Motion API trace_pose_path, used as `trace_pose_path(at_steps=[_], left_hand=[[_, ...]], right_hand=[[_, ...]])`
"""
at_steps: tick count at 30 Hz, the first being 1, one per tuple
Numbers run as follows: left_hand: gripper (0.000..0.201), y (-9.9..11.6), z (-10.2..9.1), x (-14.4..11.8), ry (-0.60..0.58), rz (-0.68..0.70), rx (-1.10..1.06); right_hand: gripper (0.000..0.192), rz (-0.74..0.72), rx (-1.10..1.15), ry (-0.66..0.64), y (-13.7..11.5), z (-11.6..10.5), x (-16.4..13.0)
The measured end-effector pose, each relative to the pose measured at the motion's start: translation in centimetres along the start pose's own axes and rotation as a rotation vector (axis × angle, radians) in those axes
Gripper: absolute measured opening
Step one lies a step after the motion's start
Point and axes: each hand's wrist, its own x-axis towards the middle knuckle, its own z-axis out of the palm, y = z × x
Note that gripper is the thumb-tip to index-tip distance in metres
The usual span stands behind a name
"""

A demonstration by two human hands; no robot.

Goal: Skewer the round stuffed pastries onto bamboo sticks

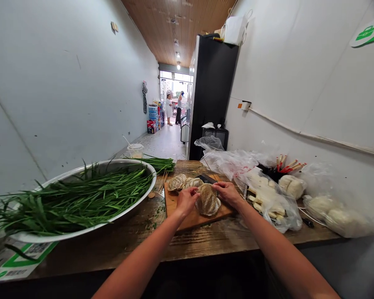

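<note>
On a wooden cutting board (174, 202) lies a round, ridged, tan piece of food (208, 200). My left hand (187, 199) grips its left edge and my right hand (227, 192) grips its upper right edge. Both hands seem to pinch a thin bamboo skewer (209, 169) that rises above the piece. Similar ridged pieces (183, 182) lie at the far end of the board. A dark knife (207, 178) rests behind them.
A large metal basin (81, 169) full of green chives (81, 197) stands at the left. Plastic bags of white food (268, 198) and a holder of chopsticks (285, 165) sit at the right. A black fridge (210, 91) and two people stand down the corridor.
</note>
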Motion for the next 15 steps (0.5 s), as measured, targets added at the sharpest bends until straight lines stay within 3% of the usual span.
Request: trace_pose_path(at_steps=[9,15], left_hand=[[0.006,-0.9,1.2,1.5,-0.006,-0.007,-0.065],[0.002,-0.7,2.0,2.3,-0.043,0.013,-0.133]], right_hand=[[0.026,-0.069,-0.107,0.031,1.1,-0.9,0.5],[0.024,0.002,-0.058,0.015,1.3,-0.7,0.1]])
